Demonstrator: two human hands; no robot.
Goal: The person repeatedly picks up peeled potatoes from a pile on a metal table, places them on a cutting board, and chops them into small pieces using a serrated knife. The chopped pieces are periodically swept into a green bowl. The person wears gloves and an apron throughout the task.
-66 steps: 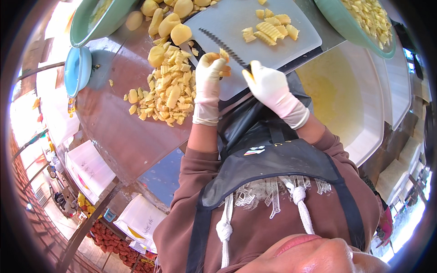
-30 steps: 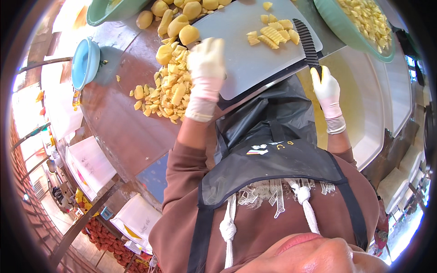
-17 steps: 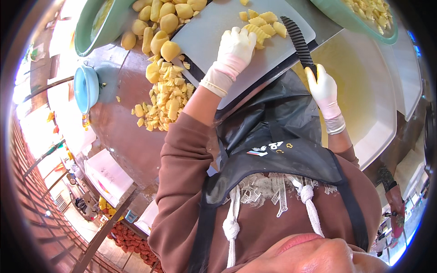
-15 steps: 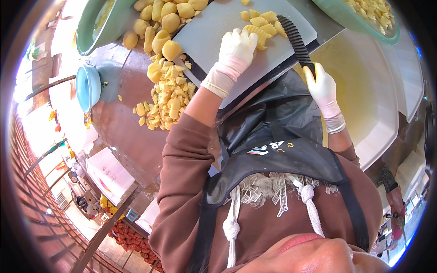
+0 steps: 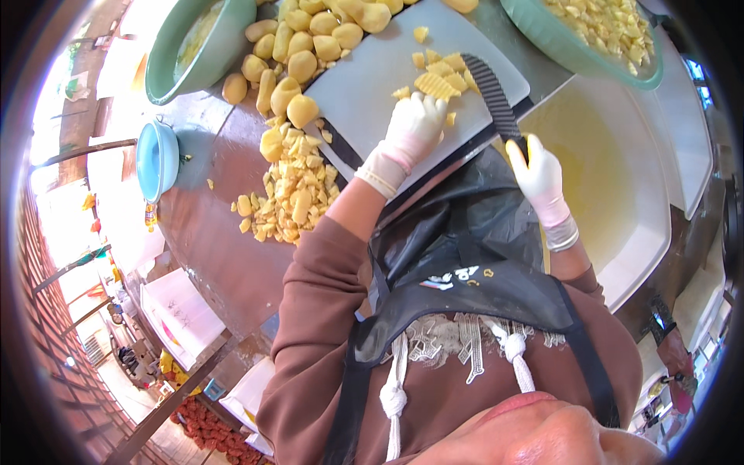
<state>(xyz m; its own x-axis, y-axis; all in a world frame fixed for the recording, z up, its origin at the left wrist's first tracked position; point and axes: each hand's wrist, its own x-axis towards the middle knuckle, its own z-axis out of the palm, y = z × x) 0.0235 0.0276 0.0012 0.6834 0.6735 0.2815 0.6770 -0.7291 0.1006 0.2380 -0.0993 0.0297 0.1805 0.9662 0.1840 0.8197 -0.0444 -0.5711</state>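
Observation:
On a pale cutting board [image 5: 372, 81] lie several crinkle-cut potato pieces [image 5: 436, 85]. My left hand [image 5: 417, 128], in a white glove, is closed with its fingers curled at the near edge of these pieces. What it holds, if anything, is hidden under the fingers. My right hand [image 5: 540, 177], also gloved, grips the dark handle of a crinkle-cut knife [image 5: 493, 87]. The ridged blade slants up and left over the board, just right of the pieces.
Peeled whole potatoes [image 5: 325, 46] sit left of the board, and a heap of chopped potato [image 5: 291, 190] lies nearer. Green basins stand at far left [image 5: 198, 74] and far right [image 5: 589, 58], the right one full of pieces. A blue bowl [image 5: 157, 163] and a white tub [image 5: 620, 178] flank me.
My left hand has drawn a little toward me, off the larger crinkle-cut piece. The knife stays in my right hand beside the pieces. The whole view has shifted slightly.

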